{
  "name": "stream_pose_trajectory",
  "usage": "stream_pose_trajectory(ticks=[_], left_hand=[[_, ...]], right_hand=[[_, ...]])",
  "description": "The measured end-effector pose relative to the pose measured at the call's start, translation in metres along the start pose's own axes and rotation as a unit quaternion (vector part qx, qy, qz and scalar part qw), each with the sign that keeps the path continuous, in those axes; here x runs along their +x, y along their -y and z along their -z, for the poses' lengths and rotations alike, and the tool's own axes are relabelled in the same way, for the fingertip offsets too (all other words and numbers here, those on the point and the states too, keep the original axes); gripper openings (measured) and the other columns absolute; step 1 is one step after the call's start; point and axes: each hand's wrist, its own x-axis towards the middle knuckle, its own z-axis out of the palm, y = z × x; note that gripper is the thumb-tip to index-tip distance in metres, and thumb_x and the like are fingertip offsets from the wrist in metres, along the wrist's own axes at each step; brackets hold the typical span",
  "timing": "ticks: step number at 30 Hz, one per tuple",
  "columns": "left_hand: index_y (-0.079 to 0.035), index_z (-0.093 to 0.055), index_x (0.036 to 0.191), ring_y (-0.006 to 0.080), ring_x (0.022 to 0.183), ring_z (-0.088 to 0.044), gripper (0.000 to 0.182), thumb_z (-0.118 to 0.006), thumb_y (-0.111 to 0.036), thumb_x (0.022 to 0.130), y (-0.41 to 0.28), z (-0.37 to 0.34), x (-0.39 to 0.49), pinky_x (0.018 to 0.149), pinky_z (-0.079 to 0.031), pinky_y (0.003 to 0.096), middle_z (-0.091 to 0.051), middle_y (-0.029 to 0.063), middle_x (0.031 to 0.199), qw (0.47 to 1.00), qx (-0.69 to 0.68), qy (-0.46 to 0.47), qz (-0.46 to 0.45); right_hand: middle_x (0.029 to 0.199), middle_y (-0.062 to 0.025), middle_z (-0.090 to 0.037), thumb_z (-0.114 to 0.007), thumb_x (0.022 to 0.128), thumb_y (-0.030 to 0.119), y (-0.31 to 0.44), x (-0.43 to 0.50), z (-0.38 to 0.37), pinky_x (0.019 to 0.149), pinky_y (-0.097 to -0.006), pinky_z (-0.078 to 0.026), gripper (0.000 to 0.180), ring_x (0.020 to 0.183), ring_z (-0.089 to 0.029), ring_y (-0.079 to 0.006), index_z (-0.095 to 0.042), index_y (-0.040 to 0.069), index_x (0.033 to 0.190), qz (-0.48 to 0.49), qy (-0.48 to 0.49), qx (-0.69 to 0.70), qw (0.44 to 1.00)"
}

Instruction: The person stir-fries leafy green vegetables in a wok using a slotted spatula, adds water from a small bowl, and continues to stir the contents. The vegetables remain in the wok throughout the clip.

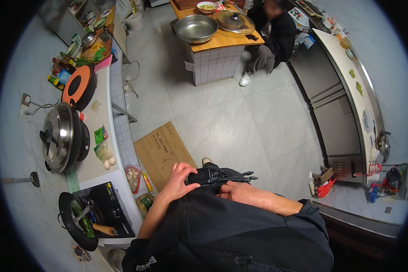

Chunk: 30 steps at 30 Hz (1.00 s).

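Observation:
My left hand (179, 180) grips the left end of a black box-shaped device (200, 176) at my waist, with thumb and fingers on either side. A bundle of black cables (236, 176) with plug-like ends runs out to the right of it. My right hand (239, 193) is curled just below the cables, against the front of my dark jacket (238, 221). Its fingertips are partly hidden, so whether it holds anything does not show. Beyond the device lies a flat sheet of cardboard (165, 153) on the tiled floor.
Along the left counter stand a lidded steel pot (59, 136), an orange-faced pan (77, 85) and a wok (78, 221) with greens. A wooden-topped island (224, 42) carries a wide metal pan (196, 29). Beside it sits a person (275, 37). A refrigerator (329, 95) lies at right.

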Motion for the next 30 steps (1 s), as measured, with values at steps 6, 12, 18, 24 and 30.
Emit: stream_pose_trajectory(ticks=[6, 12, 18, 24, 30], left_hand=[[-0.012, -0.069, 0.086, 0.0221, 0.089, -0.046, 0.016, -0.075, -0.017, 0.071, 0.013, 0.007, -0.017, 0.082, -0.04, 0.0321, -0.05, 0.0034, 0.087, 0.997, -0.063, 0.022, 0.026], [-0.013, -0.07, 0.089, 0.0225, 0.09, -0.046, 0.012, -0.068, -0.014, 0.077, 0.018, 0.01, -0.026, 0.084, -0.039, 0.0318, -0.052, 0.0037, 0.087, 0.995, -0.063, 0.062, 0.041], [-0.012, -0.069, 0.09, 0.0246, 0.092, -0.046, 0.012, -0.065, -0.014, 0.08, 0.016, 0.019, -0.022, 0.087, -0.038, 0.0334, -0.053, 0.0051, 0.087, 0.993, -0.046, 0.105, 0.025], [-0.011, -0.063, 0.084, 0.0275, 0.094, -0.047, 0.006, -0.064, -0.013, 0.079, 0.023, 0.02, -0.019, 0.086, -0.037, 0.0366, -0.054, 0.0071, 0.089, 0.988, -0.049, 0.132, -0.062], [-0.008, -0.06, 0.083, 0.026, 0.097, -0.046, 0.007, -0.064, -0.011, 0.078, 0.016, 0.017, -0.026, 0.09, -0.036, 0.0341, -0.053, 0.0061, 0.095, 0.992, -0.067, 0.109, 0.009]], right_hand=[[0.103, -0.0107, -0.052, -0.047, 0.087, 0.031, 0.0, 0.006, 0.005, 0.083, -0.0385, -0.045, 0.035, 0.1, -0.048, -0.0288, -0.059, 0.009, 0.113, -0.036, 0.017, 0.058, 0.997], [0.104, -0.0109, -0.052, -0.048, 0.086, 0.028, 0.0, 0.009, 0.01, 0.083, -0.038, -0.046, 0.034, 0.1, -0.048, -0.0286, -0.059, 0.008, 0.112, -0.015, 0.031, 0.034, 0.999], [0.102, -0.01, -0.052, -0.048, 0.086, 0.025, 0.001, 0.012, 0.013, 0.081, -0.0385, -0.046, 0.032, 0.101, -0.047, -0.0286, -0.059, 0.008, 0.11, -0.018, 0.017, 0.026, 0.999], [0.101, -0.0092, -0.056, -0.053, 0.083, 0.026, 0.01, 0.012, 0.009, 0.081, -0.0369, -0.047, 0.028, 0.1, -0.051, -0.0282, -0.062, 0.011, 0.106, -0.114, -0.026, 0.098, 0.988], [0.096, -0.0075, -0.055, -0.053, 0.082, 0.025, 0.011, 0.008, 0.013, 0.079, -0.0349, -0.046, 0.039, 0.094, -0.049, -0.0269, -0.059, 0.004, 0.115, -0.02, -0.003, -0.004, 1.0]])
